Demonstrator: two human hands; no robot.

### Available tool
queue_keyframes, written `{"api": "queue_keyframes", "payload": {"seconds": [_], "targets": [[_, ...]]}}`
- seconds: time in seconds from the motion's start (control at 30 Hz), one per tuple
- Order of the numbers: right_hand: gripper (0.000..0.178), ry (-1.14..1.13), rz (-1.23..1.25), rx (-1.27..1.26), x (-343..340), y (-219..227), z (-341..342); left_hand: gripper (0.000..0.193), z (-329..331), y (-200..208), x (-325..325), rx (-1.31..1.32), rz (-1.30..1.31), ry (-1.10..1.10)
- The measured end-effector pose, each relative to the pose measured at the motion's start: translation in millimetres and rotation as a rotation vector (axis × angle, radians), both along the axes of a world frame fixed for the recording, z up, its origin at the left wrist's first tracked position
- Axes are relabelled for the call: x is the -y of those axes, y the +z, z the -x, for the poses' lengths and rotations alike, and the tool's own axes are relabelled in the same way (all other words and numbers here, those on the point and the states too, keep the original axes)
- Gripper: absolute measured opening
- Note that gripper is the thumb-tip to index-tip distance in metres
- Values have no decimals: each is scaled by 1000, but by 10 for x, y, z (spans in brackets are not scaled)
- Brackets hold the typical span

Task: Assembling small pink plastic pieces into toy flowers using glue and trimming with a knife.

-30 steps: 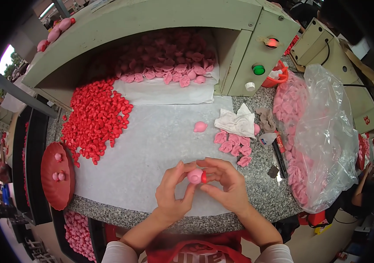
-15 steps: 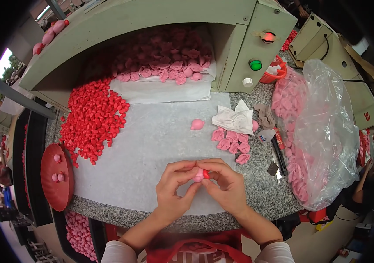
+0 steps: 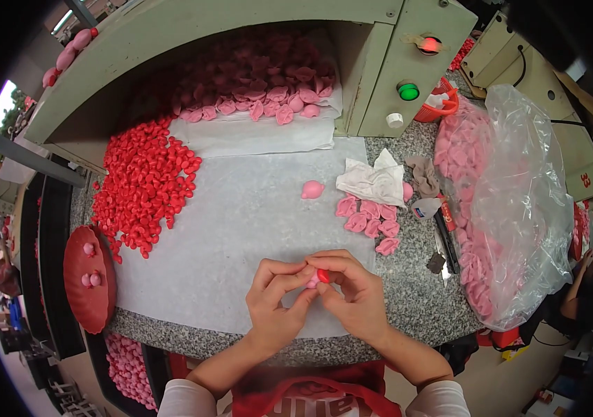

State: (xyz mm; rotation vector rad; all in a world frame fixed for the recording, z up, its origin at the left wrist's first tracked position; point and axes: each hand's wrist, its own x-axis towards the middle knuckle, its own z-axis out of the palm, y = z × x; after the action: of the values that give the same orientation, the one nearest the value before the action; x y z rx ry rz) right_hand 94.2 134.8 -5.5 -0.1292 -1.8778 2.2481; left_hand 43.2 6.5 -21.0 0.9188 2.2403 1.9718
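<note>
My two hands meet above the near edge of the white sheet (image 3: 234, 229). My left hand (image 3: 273, 300) pinches a small soft-looking pink piece (image 3: 311, 283) between thumb and fingers. Against that piece, my right hand (image 3: 359, 300) pinches a small glossy red piece (image 3: 323, 276). Fingertips cover part of both, so how far they are joined cannot be seen. Farther up the sheet lies a lone round pink piece (image 3: 312, 190). Several folded, hollow pink pieces (image 3: 369, 224) lie to its right, next to a crumpled white cloth (image 3: 369, 182).
A heap of red pieces (image 3: 147, 184) spreads at the left, behind a red scalloped dish (image 3: 88, 309) holding a few pink balls. Pink shells (image 3: 261, 94) fill the arched opening of a green machine (image 3: 374, 76). On the right are a black-handled knife (image 3: 447, 243) and a clear plastic bag (image 3: 525, 208).
Both hands stay in nearly the same place, still pinching. The red piece has turned slightly between my right fingers. My view has shifted a little.
</note>
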Motion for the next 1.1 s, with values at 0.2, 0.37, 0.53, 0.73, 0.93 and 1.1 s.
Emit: {"api": "queue_keyframes", "payload": {"seconds": [0.2, 0.37, 0.53, 0.73, 0.93, 1.1], "targets": [[36, -21, -24, -6, 15, -50, -11, 28, -26, 35, -27, -65, 29, 38], [40, -20, -268, -89, -5, -43, -9, 26, -55, -26, -71, -155, -29, 21], [39, -106, -186, -80, -89, 90, 30, 35, 68, 117, -67, 485, -404, -147], [38, 15, -377, -68, -189, 93, 25, 36, 199, 129, 59, 1161, -407, -274], [32, -172, -420, 45, -202, 145, 49, 38, 273, 111, 21, 1310, -497, -350], [27, -35, -114, 78, -170, 9, 155, 36, 384, 124, 59, 1297, -499, -336]]}}
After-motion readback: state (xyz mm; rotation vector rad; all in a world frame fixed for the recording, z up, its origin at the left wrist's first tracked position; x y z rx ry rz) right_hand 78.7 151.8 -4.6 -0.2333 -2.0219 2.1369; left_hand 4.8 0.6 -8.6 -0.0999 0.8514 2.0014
